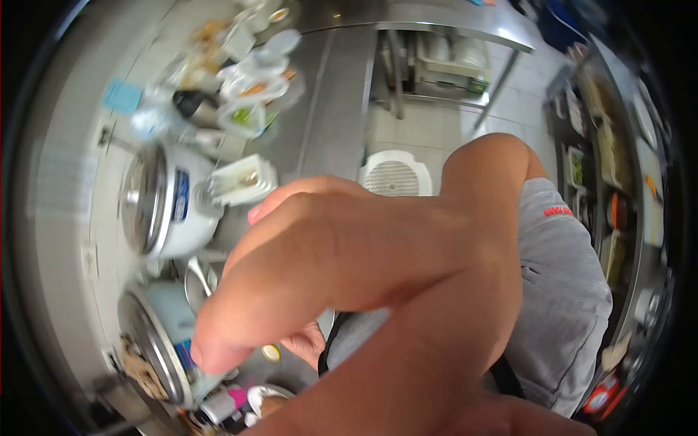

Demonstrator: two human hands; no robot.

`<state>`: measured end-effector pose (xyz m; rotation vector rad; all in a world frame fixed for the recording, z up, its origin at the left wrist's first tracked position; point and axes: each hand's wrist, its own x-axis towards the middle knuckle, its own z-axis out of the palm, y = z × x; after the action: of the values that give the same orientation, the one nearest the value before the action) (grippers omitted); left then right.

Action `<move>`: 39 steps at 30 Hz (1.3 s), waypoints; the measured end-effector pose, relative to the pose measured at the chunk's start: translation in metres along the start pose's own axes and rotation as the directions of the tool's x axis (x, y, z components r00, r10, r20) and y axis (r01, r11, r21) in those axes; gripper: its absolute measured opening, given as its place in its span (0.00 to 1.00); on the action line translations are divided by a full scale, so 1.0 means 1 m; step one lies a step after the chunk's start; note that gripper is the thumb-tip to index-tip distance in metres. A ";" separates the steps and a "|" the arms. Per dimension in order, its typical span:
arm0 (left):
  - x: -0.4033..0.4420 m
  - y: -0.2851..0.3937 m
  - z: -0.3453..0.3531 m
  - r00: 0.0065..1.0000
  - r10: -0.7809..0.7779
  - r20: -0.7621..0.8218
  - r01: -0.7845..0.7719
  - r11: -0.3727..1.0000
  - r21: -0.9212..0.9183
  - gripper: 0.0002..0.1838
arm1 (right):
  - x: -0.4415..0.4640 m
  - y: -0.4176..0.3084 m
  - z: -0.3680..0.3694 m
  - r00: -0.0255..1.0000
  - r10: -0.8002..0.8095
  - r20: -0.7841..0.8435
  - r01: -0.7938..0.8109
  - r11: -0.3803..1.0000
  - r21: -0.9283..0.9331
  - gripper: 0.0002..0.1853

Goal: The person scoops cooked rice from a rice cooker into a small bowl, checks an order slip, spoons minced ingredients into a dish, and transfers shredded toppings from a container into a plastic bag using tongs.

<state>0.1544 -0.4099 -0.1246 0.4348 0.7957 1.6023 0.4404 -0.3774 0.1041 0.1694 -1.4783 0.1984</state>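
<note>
My near hand [291,258]: fingers partly hidden, can't tell if gripping. Cooker [166,305] at left: pale blue, shiny steel lid [140,323], brown cloth [142,367] on it.

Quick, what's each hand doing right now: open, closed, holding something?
Near hand: fingers bent; whether it holds anything cannot be told.
Far hand: partly hidden behind the near forearm; grip cannot be told.
</note>
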 end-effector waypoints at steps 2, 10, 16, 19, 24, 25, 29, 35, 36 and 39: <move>0.014 -0.013 0.023 0.996 -0.047 0.081 0.045 0.998 0.034 0.30 | 0.002 -0.019 -0.032 0.996 0.065 0.063 -0.059 0.993 -0.101 0.25; 0.016 -0.153 0.171 0.770 -0.443 0.459 0.384 0.896 0.221 0.29 | -0.138 -0.070 -0.212 0.260 0.951 -0.166 -0.912 0.186 -0.366 0.31; -0.063 -0.292 0.312 0.421 -0.708 0.567 0.497 0.703 0.509 0.30 | -0.210 -0.185 -0.320 -0.301 0.950 -0.088 -0.758 -0.183 0.626 0.43; -0.096 -0.360 0.364 0.164 -0.792 0.589 0.517 0.577 0.632 0.27 | -0.198 -0.247 -0.357 -0.180 0.955 -0.237 -0.693 0.048 0.719 0.41; -0.138 -0.445 0.427 -0.165 -0.839 0.519 0.366 0.437 0.822 0.27 | -0.191 -0.315 -0.388 -0.142 0.801 -0.581 -0.547 0.426 0.721 0.38; -0.144 -0.461 0.440 -0.234 -0.836 0.496 0.281 0.430 0.858 0.27 | -0.188 -0.325 -0.392 -0.125 0.766 -0.630 -0.510 0.495 0.703 0.38; -0.176 -0.513 0.492 -0.393 -0.778 0.490 0.096 0.495 0.864 0.29 | -0.196 -0.358 -0.429 -0.112 0.652 -0.750 -0.386 0.667 0.638 0.37; -0.200 -0.583 0.573 -0.407 -0.799 0.443 0.108 0.439 0.892 0.31 | -0.210 -0.425 -0.537 -0.058 0.327 -0.943 -0.246 0.911 0.331 0.39; -0.197 -0.599 0.585 -0.423 -0.793 0.438 0.130 0.426 0.895 0.30 | -0.205 -0.443 -0.554 -0.025 0.247 -0.969 -0.244 0.938 0.246 0.39; -0.197 -0.640 0.623 -0.419 -0.806 0.418 0.134 0.400 0.907 0.28 | -0.179 -0.509 -0.602 -0.067 -0.027 -0.997 -0.345 0.939 -0.002 0.37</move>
<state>1.0690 -0.4257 -0.1133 1.1608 0.0260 -0.3771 1.1288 -0.7365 -0.1215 -0.3777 0.1124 0.2340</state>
